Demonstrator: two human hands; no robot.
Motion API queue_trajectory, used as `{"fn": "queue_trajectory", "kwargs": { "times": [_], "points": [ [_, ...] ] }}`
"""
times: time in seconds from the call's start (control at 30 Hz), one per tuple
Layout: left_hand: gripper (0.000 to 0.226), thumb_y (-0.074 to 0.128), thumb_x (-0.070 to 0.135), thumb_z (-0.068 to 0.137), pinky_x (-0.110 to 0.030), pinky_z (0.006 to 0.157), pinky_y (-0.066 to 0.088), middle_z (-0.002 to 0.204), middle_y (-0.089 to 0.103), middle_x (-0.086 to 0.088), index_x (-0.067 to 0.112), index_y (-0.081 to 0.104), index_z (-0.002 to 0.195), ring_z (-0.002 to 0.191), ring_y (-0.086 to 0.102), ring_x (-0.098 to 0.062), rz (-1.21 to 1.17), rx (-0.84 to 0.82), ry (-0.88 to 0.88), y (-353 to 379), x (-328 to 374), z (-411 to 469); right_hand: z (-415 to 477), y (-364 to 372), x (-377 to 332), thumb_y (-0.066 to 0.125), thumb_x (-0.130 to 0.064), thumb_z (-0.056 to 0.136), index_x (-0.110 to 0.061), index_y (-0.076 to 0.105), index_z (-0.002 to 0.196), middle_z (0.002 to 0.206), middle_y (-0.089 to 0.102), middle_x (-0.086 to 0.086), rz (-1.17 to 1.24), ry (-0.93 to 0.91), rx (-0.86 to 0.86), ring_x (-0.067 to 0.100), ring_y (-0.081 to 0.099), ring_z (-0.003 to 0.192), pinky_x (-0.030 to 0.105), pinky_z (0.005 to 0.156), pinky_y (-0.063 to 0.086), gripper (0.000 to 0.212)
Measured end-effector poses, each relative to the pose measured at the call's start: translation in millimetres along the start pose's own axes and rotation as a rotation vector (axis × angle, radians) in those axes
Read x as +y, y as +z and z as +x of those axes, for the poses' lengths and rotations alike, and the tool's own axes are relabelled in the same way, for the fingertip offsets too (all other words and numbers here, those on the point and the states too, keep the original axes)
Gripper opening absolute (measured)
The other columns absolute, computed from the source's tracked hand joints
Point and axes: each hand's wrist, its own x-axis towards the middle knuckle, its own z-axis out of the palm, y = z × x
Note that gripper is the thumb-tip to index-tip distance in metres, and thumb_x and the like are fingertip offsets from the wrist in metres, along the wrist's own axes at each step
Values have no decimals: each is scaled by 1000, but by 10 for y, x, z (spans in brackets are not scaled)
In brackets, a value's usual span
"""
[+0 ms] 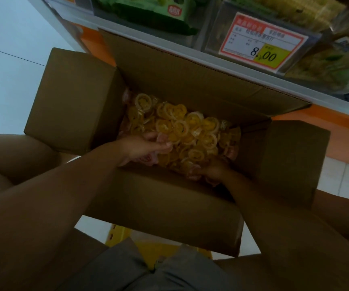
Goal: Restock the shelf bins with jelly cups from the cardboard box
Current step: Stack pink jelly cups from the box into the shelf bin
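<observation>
An open cardboard box [169, 208] stands on the floor in front of me, its four flaps spread outward. Inside lies a heap of yellow jelly cups [186, 127], with a few pink ones near its edges. My left hand [142, 147] reaches in from the left, its fingers curled round several cups at the near left of the heap. My right hand [213, 172] is down at the near right corner of the box, gripping pink and yellow cups; the near wall partly hides it.
A shelf edge [190, 53] runs above the box, carrying clear bins of green and yellow packets and a red-and-yellow price tag [262, 42]. An orange shelf base [324, 131] is behind the box. A yellow stool [158, 250] shows below, between my knees.
</observation>
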Motion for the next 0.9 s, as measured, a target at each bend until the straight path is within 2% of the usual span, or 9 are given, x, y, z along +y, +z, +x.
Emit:
{"fn": "queue_trajectory", "kwargs": {
  "times": [0.07, 0.13, 0.23, 0.33, 0.5, 0.67, 0.73, 0.83, 0.9],
  "points": [
    [78, 68, 63, 63, -49, 109, 37, 132, 59, 8, 41, 50, 136, 123, 53, -18, -12, 12, 1, -9, -21, 5, 3, -16, -61, 70, -50, 82, -18, 42, 144, 149, 39, 5, -144, -12, -27, 27, 40, 133, 31, 101, 38, 75],
    [81, 70, 63, 63, -43, 110, 38, 136, 55, 8, 39, 49, 137, 126, 51, -17, -9, 28, 0, -15, -52, 31, -20, -81, -109, 77, -40, 79, -17, 42, 143, 144, 44, 3, -101, -18, -51, 25, 45, 129, 30, 97, 40, 76],
    [62, 68, 52, 80, -32, 106, 38, 136, 54, 6, 36, 51, 137, 126, 50, -15, -3, 35, 1, -2, -61, 38, -90, -202, -181, 79, -17, 79, -5, 52, 131, 132, 55, 10, -11, -41, -62, 26, 53, 119, 33, 90, 47, 60],
    [52, 66, 47, 85, -32, 100, 40, 130, 58, 6, 35, 52, 134, 115, 56, -14, -2, 12, 17, 38, -9, 6, -155, -223, -157, 81, -11, 75, -13, 50, 130, 129, 54, 6, 139, -84, -55, 20, 54, 109, 32, 87, 48, 63],
    [42, 60, 37, 93, -33, 69, 52, 121, 65, -18, 34, 46, 133, 79, 71, -21, -69, -43, 55, 109, 85, -84, -390, -225, -173, 79, -5, 75, -24, 48, 119, 109, 53, -9, 430, -156, -29, 9, 53, 102, 24, 81, 46, 56],
    [13, 55, 28, 98, -29, 51, 55, 95, 63, 3, 31, 53, 111, 72, 68, -19, -41, -37, 148, 187, 279, -338, -764, -432, -419, 82, -7, 71, -32, 56, 107, 109, 60, -7, 569, -309, 12, 8, 58, 98, 18, 71, 48, 51],
    [11, 56, 34, 97, -30, 53, 54, 96, 67, -1, 29, 58, 107, 71, 70, -18, -54, -71, 183, 210, 346, -469, -936, -508, -521, 83, -7, 69, -31, 58, 106, 112, 62, -4, 594, -383, 25, 9, 60, 100, 19, 74, 50, 51],
    [45, 59, 59, 84, -38, 75, 58, 104, 72, -4, 26, 63, 114, 84, 71, -20, -46, -105, 247, 233, 440, -718, -1184, -584, -645, 90, -19, 59, -38, 61, 102, 113, 63, -3, 606, -450, 85, 15, 61, 106, 33, 86, 54, 55],
    [45, 64, 59, 79, -33, 74, 58, 98, 72, 1, 27, 64, 110, 79, 69, -9, 30, -89, 308, 255, 502, -902, -1334, -605, -711, 92, -31, 52, -41, 62, 100, 113, 64, -4, 598, -486, 132, 17, 61, 107, 38, 89, 54, 58]
  ]
}}
